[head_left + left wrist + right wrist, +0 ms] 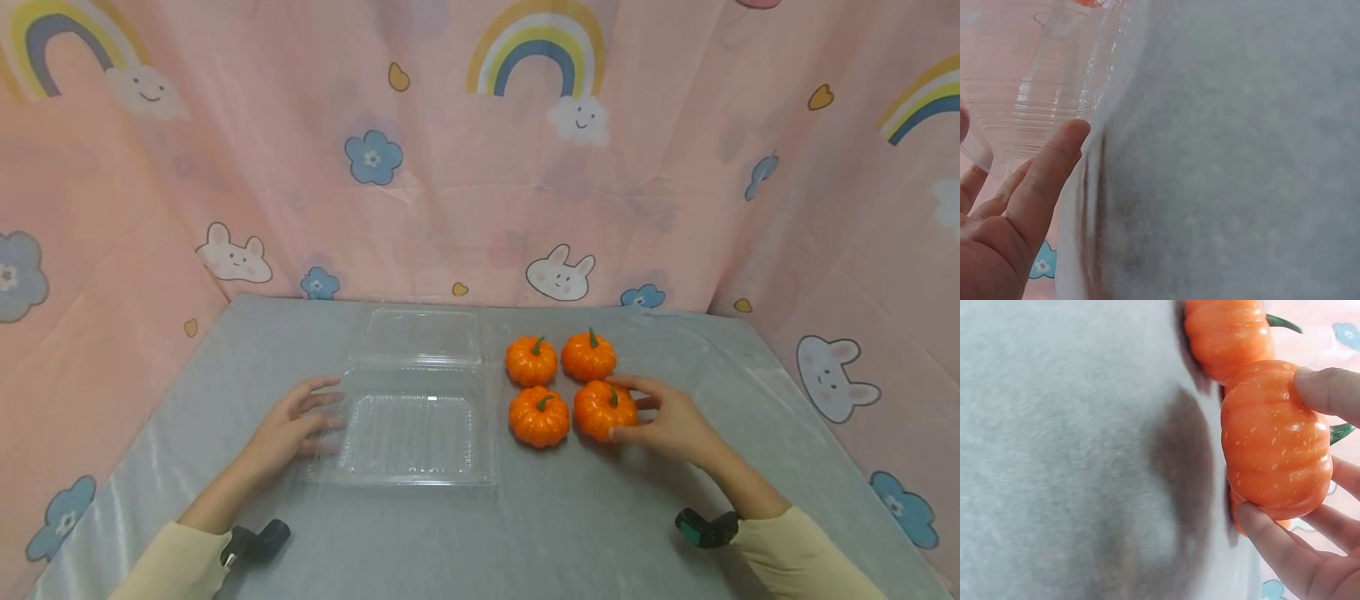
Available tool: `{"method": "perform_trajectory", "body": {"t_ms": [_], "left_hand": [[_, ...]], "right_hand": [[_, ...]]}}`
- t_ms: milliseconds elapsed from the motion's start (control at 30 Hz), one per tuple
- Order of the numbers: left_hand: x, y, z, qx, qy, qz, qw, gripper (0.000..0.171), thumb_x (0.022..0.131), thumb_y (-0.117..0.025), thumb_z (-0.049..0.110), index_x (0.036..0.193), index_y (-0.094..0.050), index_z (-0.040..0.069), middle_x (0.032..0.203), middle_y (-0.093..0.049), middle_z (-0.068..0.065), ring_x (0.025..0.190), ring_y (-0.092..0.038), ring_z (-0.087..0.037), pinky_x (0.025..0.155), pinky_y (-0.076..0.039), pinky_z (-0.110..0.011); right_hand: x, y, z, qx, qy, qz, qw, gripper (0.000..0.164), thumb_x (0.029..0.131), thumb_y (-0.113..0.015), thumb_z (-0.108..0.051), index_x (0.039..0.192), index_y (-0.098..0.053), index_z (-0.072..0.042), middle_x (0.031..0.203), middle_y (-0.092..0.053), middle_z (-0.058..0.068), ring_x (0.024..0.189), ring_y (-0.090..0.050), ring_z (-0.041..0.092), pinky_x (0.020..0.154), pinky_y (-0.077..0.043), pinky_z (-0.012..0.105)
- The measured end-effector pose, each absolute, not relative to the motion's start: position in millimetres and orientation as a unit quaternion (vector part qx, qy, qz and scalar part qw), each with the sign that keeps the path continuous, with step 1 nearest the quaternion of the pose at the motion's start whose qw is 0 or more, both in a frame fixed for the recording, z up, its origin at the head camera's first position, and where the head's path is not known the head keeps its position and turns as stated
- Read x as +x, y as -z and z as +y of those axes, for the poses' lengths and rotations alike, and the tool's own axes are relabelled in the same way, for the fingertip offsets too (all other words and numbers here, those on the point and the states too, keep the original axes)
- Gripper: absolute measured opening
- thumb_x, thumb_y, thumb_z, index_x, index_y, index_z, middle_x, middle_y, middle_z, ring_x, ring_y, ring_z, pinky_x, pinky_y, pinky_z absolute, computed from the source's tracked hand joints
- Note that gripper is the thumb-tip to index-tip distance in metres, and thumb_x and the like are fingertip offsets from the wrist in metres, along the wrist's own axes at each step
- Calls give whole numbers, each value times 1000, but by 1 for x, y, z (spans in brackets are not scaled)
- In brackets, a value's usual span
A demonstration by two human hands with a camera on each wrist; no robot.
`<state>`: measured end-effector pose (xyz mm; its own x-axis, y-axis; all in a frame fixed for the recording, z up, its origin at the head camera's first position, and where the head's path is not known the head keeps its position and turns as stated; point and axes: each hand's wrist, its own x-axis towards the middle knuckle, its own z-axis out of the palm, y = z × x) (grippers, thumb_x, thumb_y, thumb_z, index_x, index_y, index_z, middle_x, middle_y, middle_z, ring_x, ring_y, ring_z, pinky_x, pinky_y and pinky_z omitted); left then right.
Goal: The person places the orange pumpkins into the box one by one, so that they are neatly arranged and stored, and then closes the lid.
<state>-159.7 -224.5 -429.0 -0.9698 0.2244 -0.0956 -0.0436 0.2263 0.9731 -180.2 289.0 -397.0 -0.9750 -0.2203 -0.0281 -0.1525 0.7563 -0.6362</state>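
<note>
A clear plastic clamshell box (408,437) lies unfolded, its tray in front and its lid (420,335) behind. My left hand (296,421) is at the tray's left side, fingers loosely extended around its edge; up close, the fingers (1041,181) overlap the ribbed plastic wall (1029,112). My right hand (671,421) holds the front right toy pumpkin (602,410) between thumb and fingers. In the right wrist view, the thumb (1329,390) presses one side of this glossy orange pumpkin (1275,440) and a fingertip touches the opposite side.
Three other orange pumpkins with green stems sit close by: front left (539,417), back left (531,362) and back right (588,357). A grey cloth (555,533) covers the table. Pink patterned curtains (465,208) hang at the back and both sides.
</note>
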Motion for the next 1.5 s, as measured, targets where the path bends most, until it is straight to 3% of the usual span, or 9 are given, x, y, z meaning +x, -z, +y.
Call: {"method": "perform_trajectory", "body": {"t_ms": [767,1267,1500], "left_hand": [[-160,428,-226,52,-611,782,109,54,94,-44,1,146,-31,6,146,-39,-30,120,-53,-46,77,-60,-40],[-160,427,-225,43,-603,789,113,53,94,-43,2,146,-31,8,145,-40,-28,120,-54,-45,78,-59,-41],[-161,427,-224,41,-607,786,112,53,93,-44,2,145,-32,8,145,-40,-29,119,-55,-45,77,-60,-41]], "right_hand": [[-182,351,273,-129,364,921,57,69,75,-82,-29,135,-53,-9,139,-51,18,114,-55,41,83,-58,44],[-185,333,242,-150,375,913,59,68,72,-84,-29,134,-55,-21,144,-47,10,119,-53,37,88,-56,41],[-190,332,221,-172,369,912,53,66,72,-84,-30,131,-56,-24,140,-52,5,118,-53,36,93,-53,49]]}}
